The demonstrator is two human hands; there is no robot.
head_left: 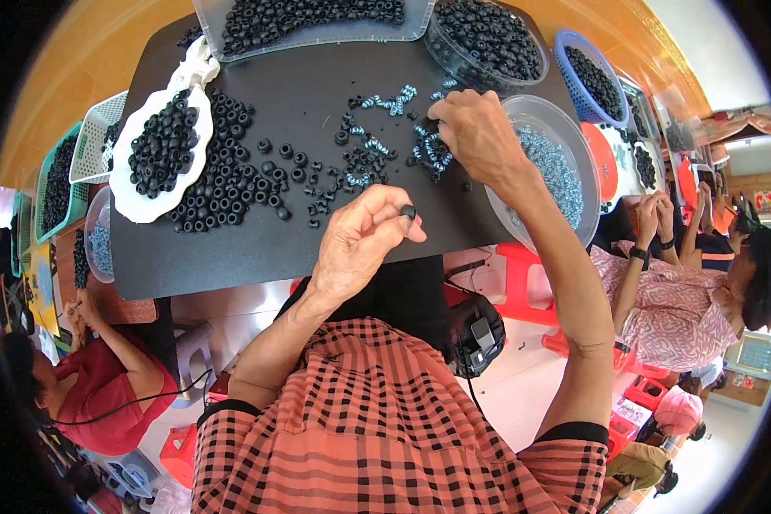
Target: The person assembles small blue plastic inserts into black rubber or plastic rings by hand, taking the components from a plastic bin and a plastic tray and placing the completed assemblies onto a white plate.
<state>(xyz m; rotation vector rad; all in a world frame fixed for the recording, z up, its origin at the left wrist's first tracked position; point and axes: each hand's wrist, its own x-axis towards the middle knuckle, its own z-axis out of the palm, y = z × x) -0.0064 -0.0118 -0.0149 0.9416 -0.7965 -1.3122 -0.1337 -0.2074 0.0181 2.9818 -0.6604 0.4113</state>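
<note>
Above the near side of the dark table, my left hand (360, 240) is closed, pinching a small black plastic piece (409, 212) between thumb and index finger. My right hand (480, 128) reaches farther forward with its fingers curled down beside a small pile of bluish metal springs (434, 154). Its fingertips are partly hidden, so I cannot make out what they hold. Between the hands and to their left lie more springs (394, 103) and tiny black plugs (321, 193). Hollow black plastic barrels (218, 197) spread across the table's left part.
A scalloped white dish (137, 204) holds black barrels. A clear tub (589, 163) of springs sits right, beyond my right wrist. Clear containers (325, 38) of black pieces line the far edge. A blue basket (565, 43) stands beyond the right corner. Other people work on both sides.
</note>
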